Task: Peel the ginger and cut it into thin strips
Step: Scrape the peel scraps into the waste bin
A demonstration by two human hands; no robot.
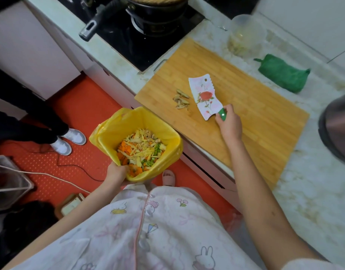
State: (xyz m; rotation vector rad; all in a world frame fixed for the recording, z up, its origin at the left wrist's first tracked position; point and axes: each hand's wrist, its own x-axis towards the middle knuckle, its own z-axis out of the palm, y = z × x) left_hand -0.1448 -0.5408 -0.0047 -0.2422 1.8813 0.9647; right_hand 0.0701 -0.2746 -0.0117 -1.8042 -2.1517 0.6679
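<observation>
- Holding a yellow-lined waste bin [136, 121] below the counter edge, lower centre of frame, the left hand [117, 172] was curled round the bin's near rim; the bin already held orange, green and pale strip-like scraps.
- The right hand [229, 123] was wrapped shut round the green handle of a flower-printed cleaver [203, 98], blade lying nearly flat on the cutting board [255, 117], centre right.
- A small heap of brownish ginger peelings [181, 100] lay on the board just left of the blade, near the board's left edge. No peeled ginger piece could be made out on the board; the pale strips in the bin could not be identified with certainty.
- Judgement: step in hand was clearing peel into the bin.
- To do it well: bring the bin rim tight under the board edge, directly below the heap; sweep with the blade's flat or spine, one low, slow push leftward, so scraps drop in rather than scatter onto the red floor mat [76, 106].
</observation>
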